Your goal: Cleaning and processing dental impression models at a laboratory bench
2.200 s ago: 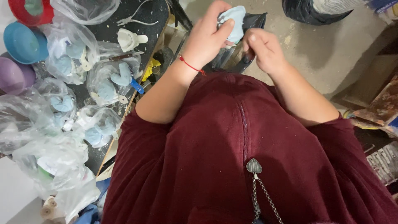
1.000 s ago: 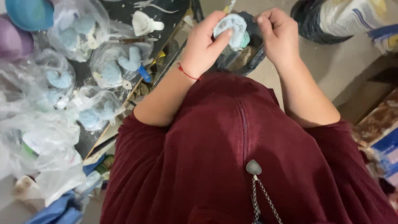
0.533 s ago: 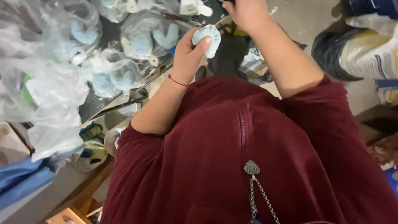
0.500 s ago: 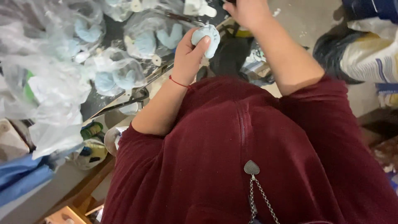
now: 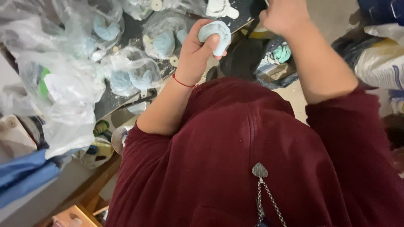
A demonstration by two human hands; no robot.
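My left hand (image 5: pixel 194 54), with a red string on its wrist, is closed around a pale blue, horseshoe-shaped lump (image 5: pixel 215 35) that looks like a dental cast, thumb pressed on its front. It holds the lump up over the edge of the black table (image 5: pixel 110 105). My right hand (image 5: pixel 285 15) is raised to the top edge of the view, above a dark bin (image 5: pixel 269 67). Its fingers are curled and partly cut off, so what they grip stays hidden. My dark red top fills the lower half of the view.
Several clear plastic bags (image 5: pixel 130 73) with blue casts inside crowd the table at left. A white impression tray (image 5: pixel 221 7) lies at the top. A pale sack (image 5: pixel 381 56) stands at right, a blue cloth (image 5: pixel 21 174) lies lower left.
My right hand has let go of the blue lump and risen toward the top of the view. My left hand has kept the lump and shifted over the table's edge.
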